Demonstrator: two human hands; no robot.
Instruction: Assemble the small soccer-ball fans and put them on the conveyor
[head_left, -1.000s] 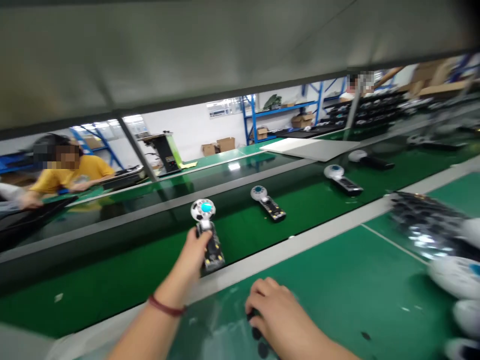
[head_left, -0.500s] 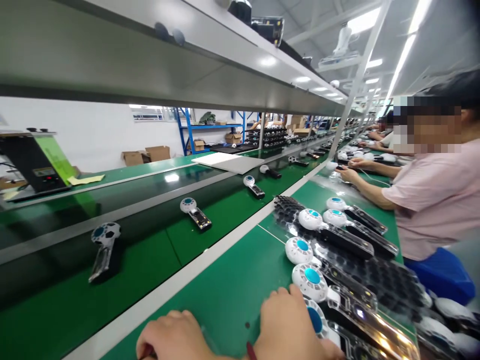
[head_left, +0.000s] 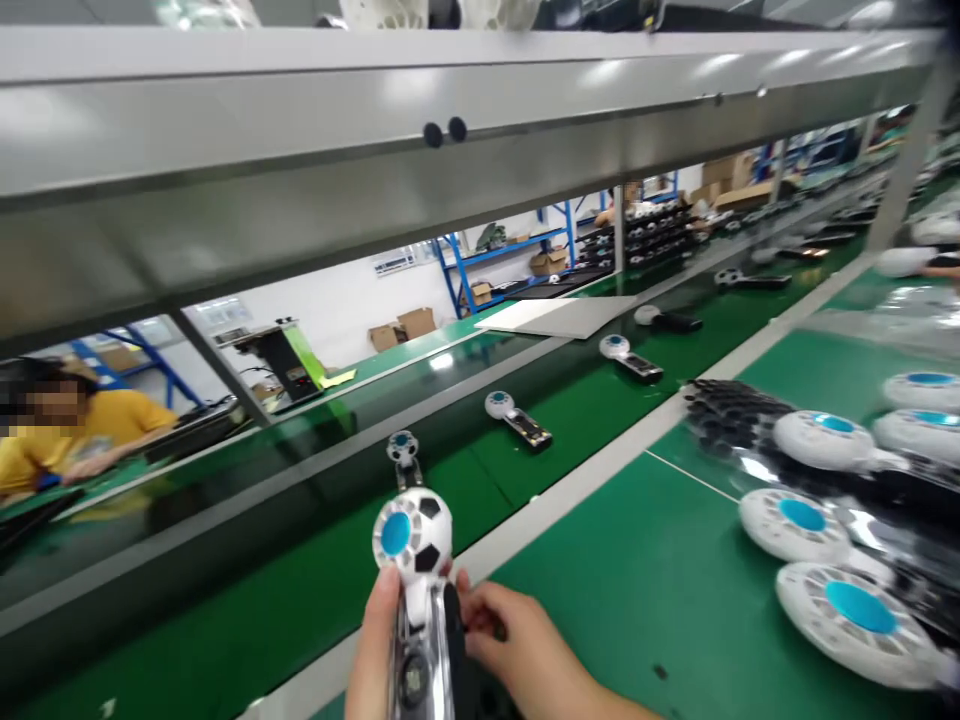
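Observation:
A handheld fan unit (head_left: 413, 536) with a white, football-patterned round head, a blue centre and an open dark handle stands upright at the bottom centre, over the near edge of the belt. My left hand (head_left: 373, 655) is closed round the left side of its handle. My right hand (head_left: 520, 650) grips the right side, fingers curled against the handle. Both wrists run off the bottom edge.
Several similar units (head_left: 517, 419) lie spaced along the green conveyor belt (head_left: 225, 640). A black tray (head_left: 731, 408) with white fan units (head_left: 797, 520) sits on the green bench at right. A grey shelf (head_left: 300, 150) hangs overhead. A person in yellow (head_left: 97, 435) works across the line.
Half a second ago both hands lay on the bench beside the tray. Now they hold a fan unit upright at the belt's edge. The view has swung left.

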